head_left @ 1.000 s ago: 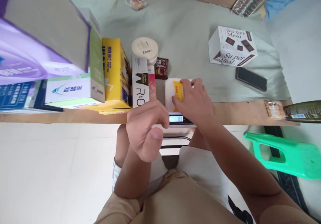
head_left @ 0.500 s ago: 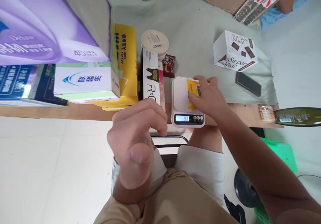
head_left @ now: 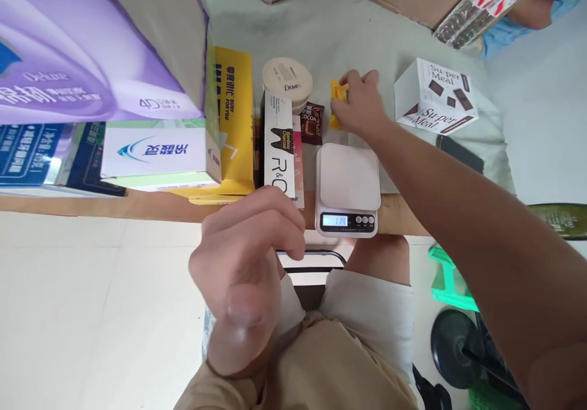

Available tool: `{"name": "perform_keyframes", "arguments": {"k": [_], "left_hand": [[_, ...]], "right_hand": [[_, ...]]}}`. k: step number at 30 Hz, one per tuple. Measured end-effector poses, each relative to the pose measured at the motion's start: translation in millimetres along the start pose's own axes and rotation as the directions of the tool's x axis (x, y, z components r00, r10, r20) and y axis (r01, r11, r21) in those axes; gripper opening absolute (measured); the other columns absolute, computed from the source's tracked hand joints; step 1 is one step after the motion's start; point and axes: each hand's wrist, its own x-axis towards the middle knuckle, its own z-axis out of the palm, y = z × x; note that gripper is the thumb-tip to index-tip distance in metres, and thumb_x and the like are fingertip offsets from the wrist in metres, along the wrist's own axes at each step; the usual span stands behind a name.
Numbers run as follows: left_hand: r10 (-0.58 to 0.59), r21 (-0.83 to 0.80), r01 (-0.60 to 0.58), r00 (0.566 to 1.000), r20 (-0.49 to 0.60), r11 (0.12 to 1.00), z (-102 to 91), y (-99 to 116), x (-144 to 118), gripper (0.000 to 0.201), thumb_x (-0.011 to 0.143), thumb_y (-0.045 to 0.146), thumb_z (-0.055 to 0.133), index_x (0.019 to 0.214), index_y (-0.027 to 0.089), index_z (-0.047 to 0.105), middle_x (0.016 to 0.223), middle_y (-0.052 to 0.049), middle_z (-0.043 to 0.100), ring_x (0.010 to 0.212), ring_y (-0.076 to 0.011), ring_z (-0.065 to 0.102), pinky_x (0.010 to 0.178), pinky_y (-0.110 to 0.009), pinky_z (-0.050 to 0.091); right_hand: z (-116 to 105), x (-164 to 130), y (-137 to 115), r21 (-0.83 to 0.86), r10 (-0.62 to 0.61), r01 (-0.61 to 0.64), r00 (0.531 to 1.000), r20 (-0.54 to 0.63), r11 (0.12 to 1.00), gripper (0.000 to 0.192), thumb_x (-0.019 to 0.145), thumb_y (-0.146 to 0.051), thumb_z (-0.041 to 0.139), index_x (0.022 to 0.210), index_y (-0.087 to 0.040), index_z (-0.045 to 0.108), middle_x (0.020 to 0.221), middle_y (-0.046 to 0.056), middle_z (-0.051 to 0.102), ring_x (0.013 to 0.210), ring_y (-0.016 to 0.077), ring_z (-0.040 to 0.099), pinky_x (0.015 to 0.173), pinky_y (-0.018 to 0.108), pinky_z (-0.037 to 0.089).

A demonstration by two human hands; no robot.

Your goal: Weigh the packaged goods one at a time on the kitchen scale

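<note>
My right hand (head_left: pixel 360 104) is stretched over the table and grips a small yellow packet (head_left: pixel 337 95), just right of a brown cocoa packet (head_left: pixel 313 122) and a round Dove tub (head_left: pixel 287 81). The white kitchen scale (head_left: pixel 347 183) at the table's near edge has a bare platform and a lit display. My left hand (head_left: pixel 247 260) hovers below the table edge with its fingers curled and nothing seen in it.
Stacked boxes fill the left: a purple pack (head_left: pixel 82 43), a white and green box (head_left: pixel 156 153), a yellow box (head_left: pixel 233 116) and a toothpaste box (head_left: pixel 279 144). A Super Meal box (head_left: pixel 433 95) and a dark phone (head_left: pixel 461 153) lie right. A green stool (head_left: pixel 447 278) stands below.
My right hand has lifted the yellow packet off the scale and carried it farther onto the table beside the cocoa packet. The scale platform now stands bare. My left hand has drifted slightly down.
</note>
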Motion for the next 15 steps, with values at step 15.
{"name": "perform_keyframes", "arguments": {"k": [15], "left_hand": [[-0.067,0.011,0.066,0.993,0.094,0.998,16.2,-7,-5,0.068,0.110,0.068,0.031,0.065,0.021,0.051,0.057,-0.003,0.044,0.052,-0.0156,0.042,0.051,-0.041,0.026]], "right_hand": [[-46,-136,106,0.427,0.276,-0.192,0.950,-0.145,0.884,0.035,0.099,-0.042,0.048,0.123,-0.024,0.067,0.126,0.010,0.066,0.099,0.0192,0.068,0.080,0.035,0.060]]}}
